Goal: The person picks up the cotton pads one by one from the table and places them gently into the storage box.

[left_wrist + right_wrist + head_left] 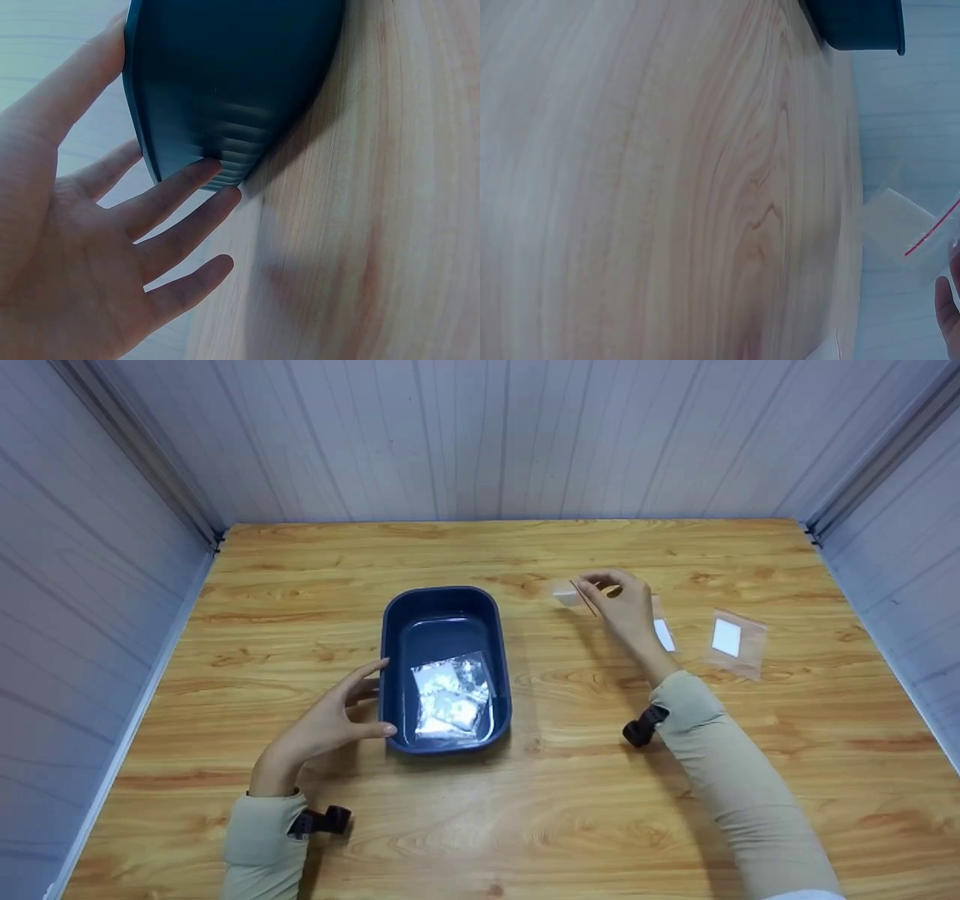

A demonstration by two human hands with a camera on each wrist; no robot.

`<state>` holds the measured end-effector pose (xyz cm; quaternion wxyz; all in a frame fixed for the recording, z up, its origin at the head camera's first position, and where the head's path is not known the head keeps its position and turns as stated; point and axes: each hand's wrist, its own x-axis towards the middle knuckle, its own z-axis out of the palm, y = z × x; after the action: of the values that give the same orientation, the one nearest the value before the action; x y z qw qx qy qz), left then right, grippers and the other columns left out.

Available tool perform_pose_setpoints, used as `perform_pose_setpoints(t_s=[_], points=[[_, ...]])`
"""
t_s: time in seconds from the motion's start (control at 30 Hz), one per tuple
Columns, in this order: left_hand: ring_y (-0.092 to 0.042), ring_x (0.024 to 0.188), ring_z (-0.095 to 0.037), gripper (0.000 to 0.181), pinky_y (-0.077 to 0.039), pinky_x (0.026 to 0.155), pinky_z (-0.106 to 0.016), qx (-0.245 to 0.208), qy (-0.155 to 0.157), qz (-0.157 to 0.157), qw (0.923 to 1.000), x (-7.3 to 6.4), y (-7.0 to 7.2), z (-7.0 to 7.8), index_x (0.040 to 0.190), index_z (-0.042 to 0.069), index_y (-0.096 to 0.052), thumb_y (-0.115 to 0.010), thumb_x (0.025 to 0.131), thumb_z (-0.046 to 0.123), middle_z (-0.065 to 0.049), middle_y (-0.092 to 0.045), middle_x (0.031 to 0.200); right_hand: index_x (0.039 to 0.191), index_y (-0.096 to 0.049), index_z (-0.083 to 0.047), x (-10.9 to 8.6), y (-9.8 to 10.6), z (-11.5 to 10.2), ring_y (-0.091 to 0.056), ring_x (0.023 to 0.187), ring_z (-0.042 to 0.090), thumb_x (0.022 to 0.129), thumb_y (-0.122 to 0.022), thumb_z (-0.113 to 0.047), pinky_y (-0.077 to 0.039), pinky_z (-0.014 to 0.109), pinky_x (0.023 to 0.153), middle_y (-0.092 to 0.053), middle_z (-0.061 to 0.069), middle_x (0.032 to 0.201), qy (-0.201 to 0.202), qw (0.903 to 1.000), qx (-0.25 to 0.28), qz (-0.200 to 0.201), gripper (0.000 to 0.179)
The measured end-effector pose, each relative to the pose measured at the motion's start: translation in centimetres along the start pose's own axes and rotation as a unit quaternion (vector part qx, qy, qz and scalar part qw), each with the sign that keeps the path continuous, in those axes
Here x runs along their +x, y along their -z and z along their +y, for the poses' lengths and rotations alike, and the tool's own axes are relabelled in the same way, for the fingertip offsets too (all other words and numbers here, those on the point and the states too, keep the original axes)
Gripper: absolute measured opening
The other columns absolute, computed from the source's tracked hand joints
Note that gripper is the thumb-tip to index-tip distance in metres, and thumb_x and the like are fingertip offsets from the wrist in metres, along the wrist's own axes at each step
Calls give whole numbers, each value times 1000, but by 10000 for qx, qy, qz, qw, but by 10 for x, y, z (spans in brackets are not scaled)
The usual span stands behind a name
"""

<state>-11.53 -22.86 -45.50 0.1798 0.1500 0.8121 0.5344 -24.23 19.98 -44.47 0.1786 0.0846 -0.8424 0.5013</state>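
Fingers spread, the left hand (322,726) touches the navy tray (450,748), which holds clear bags (452,697); tabletop (570,780) separates it from two bags (750,654) with white panels (726,637). Farther, the right hand (626,606) pinches a red-striped bag (567,594), panel blurred, above the tabletop, short of its far edge (517,523).

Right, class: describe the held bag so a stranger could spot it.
Find the wooden table, then the dark blue tub on it. Right of the tub, the right hand pinches a clear bag with a red strip. Only this bag is held.
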Motion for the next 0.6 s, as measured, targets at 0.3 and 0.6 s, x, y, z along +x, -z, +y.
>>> perform_pose_setpoints(t_s=[0.3,0.6], points=[[-34,140,-43,93,-21,116,-60,12,59,22,10000,-1,-1,1,157,16,-27,-82,82,20,-24,-37,152,103,-76,-4,-4,-2,-10,-60,86,9,90,-75,-22,-48,28,76,-73,7,96,89,9994,315,89,22],[-34,140,-43,93,-21,116,-61,69,71,17,9999,-1,-1,0,157,17,-26,-82,83,22,-24,-37,152,102,-75,1,-7,-8,-29,-59,83,8,88,-76,-12,-47,25,73,-73,16,96,205,9975,610,281,18]])
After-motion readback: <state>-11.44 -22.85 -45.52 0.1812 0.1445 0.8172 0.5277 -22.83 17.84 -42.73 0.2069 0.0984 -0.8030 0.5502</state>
